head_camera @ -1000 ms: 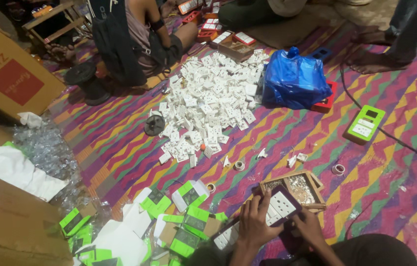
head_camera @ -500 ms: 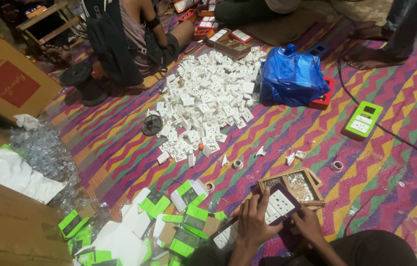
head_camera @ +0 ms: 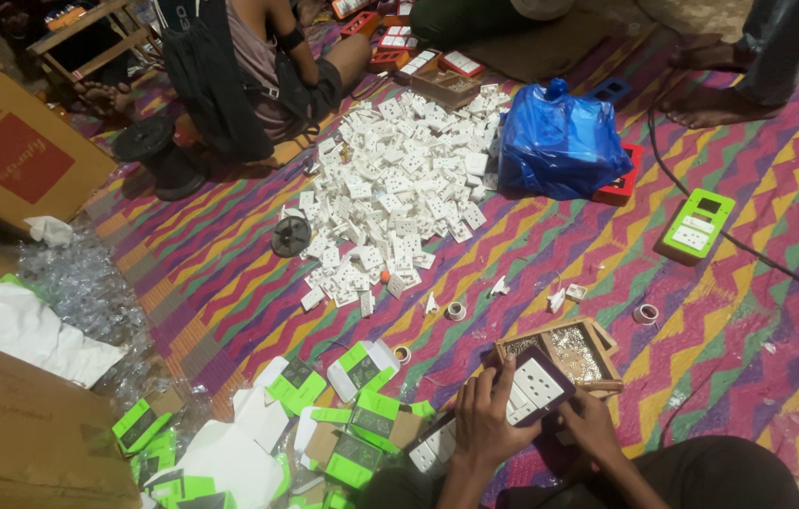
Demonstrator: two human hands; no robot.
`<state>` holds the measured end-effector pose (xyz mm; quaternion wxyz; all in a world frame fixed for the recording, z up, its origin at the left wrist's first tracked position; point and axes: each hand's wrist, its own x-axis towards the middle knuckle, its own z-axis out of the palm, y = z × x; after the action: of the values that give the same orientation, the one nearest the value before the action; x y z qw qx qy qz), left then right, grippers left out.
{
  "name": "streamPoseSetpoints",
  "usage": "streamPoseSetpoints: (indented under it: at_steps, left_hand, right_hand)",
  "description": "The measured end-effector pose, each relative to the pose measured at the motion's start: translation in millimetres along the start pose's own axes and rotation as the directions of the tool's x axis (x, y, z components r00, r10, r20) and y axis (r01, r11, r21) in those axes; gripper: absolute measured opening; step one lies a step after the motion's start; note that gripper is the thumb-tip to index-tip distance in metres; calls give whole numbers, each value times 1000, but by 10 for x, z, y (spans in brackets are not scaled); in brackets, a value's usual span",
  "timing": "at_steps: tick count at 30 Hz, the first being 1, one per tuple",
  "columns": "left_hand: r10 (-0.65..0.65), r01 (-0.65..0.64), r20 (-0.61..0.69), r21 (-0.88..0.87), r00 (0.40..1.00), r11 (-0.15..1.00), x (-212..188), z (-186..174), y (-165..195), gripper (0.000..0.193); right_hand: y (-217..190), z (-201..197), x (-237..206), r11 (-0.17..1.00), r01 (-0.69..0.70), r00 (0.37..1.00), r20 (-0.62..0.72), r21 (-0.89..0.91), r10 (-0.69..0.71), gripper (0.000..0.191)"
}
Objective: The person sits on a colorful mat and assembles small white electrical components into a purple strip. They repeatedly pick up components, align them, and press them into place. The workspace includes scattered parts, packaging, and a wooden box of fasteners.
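Your left hand [head_camera: 482, 424] and right hand [head_camera: 593, 421] fingers pinched a dark socket board [head_camera: 533, 387]; green packages [head_camera: 362, 429] lay left of them, wooden tray [head_camera: 607, 363] just beyond.

Dark rectangular extension board with white socket plates [head_camera: 533, 388], lying tilted, face up, sitting low in the frame, just in front of a small wooden tray of tiny metal parts [head_camera: 576, 351]; being gripped along its near edge by left hand [head_camera: 486, 424] and right hand [head_camera: 591, 424].
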<state>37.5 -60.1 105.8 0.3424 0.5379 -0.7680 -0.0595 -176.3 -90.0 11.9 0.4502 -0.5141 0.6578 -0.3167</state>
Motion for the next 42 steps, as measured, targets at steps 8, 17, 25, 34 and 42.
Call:
streamPoseSetpoints:
  at_steps: [8, 17, 25, 34, 42]
  left_hand:
    - [13, -14, -40, -16, 999, 1000, 23, -77, 82, 103]
    - [22, -23, -39, -21, 999, 1000, 44, -107, 93, 104]
    - [16, -16, -20, -14, 1000, 1000, 32, -49, 72, 100]
    - [51, -51, -54, -3, 997, 999, 40, -86, 80, 103]
    - [34, -36, -60, -33, 998, 999, 54, -142, 116, 100]
  right_hand:
    - [31, -2, 6, 994, 86, 996, -20, 69, -85, 29]
    - [4, 9, -11, 995, 77, 997, -13, 71, -76, 28]
    - [-16, -2, -5, 999, 53, 999, -6, 8, -53, 31]
    - [-66, -5, -52, 996, 52, 999, -17, 67, -51, 31]
    - [-153, -21, -100, 996, 42, 999, -11, 73, -41, 29]
